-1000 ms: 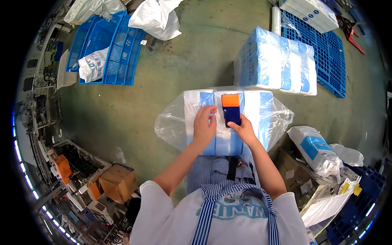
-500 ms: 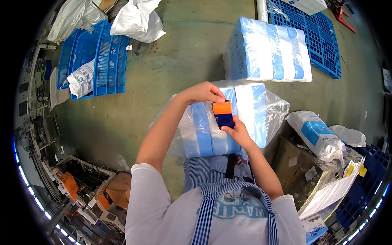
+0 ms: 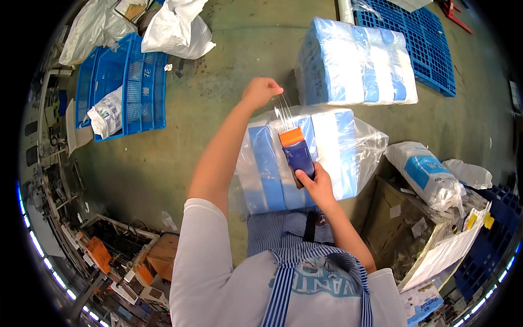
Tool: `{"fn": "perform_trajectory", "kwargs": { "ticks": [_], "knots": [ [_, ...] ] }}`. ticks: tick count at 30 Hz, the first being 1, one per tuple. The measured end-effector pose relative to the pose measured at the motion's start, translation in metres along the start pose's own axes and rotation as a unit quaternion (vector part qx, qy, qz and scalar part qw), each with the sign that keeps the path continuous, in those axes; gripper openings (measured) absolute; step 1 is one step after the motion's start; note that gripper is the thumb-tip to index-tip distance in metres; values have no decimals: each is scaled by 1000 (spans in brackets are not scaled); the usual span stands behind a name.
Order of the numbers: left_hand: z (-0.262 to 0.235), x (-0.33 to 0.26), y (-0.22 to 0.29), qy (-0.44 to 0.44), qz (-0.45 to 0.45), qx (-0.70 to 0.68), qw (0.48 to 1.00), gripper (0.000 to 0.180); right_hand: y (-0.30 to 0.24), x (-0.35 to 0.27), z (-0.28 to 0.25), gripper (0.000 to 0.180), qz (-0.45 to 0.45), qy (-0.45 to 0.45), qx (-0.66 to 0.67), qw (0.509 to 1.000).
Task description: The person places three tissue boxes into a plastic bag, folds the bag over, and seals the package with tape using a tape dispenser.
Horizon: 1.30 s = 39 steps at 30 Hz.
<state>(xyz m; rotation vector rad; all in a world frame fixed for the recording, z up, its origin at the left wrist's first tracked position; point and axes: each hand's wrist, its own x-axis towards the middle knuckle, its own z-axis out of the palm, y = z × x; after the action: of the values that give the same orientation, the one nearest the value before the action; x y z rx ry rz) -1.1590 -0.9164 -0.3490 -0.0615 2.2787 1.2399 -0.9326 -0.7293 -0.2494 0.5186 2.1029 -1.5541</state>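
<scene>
My right hand (image 3: 318, 188) is wrapped round the lower end of a tape dispenser (image 3: 298, 155), dark blue with an orange front. From that front a strip of clear tape (image 3: 284, 113) stretches up to my left hand (image 3: 262, 91), whose thumb and fingers pinch its free end. Both hands are above a large bundle (image 3: 338, 147) of blue and white packs inside a clear plastic bag. The bag's loose end (image 3: 370, 143) sticks out to the right, bunched and wrinkled. The bundle lies right in front of my striped apron (image 3: 267, 229).
A second wrapped bundle (image 3: 354, 65) stands beyond, near a blue pallet (image 3: 433, 60). Blue crates (image 3: 146, 92) and a white sack (image 3: 180, 32) are far left. On the right, a filled bag (image 3: 425, 171) rests on a brown box (image 3: 388, 218). Machinery (image 3: 117, 234) stands at lower left.
My left hand has moved up and away from the dispenser, drawing out a length of clear tape. The dispenser in my right hand has tilted and dropped slightly nearer to me.
</scene>
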Motion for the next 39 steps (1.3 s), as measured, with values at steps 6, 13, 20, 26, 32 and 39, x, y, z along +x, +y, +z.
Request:
{"fn": "perform_trajectory", "kwargs": {
  "ticks": [6, 13, 20, 26, 32, 39],
  "knots": [
    [68, 6, -32, -77, -101, 199, 972, 36, 20, 20, 2, 44, 57, 25, -69, 996],
    [60, -32, -21, 253, 102, 404, 873, 42, 40, 31, 2, 54, 50, -47, -32, 997],
    [126, -268, 1, 168, 211, 138, 953, 12, -28, 45, -39, 61, 144, -101, 301, 937],
    [179, -246, -24, 204, -97, -654, 722, 25, -29, 60, -39, 56, 136, -124, 236, 954],
    [153, -213, -27, 183, -166, -719, 650, 17, -34, 54, -28, 57, 129, -125, 258, 949],
    [171, -317, -32, 215, -75, -344, 911, 15, -29, 50, -38, 52, 144, -124, 219, 957]
  ]
}}
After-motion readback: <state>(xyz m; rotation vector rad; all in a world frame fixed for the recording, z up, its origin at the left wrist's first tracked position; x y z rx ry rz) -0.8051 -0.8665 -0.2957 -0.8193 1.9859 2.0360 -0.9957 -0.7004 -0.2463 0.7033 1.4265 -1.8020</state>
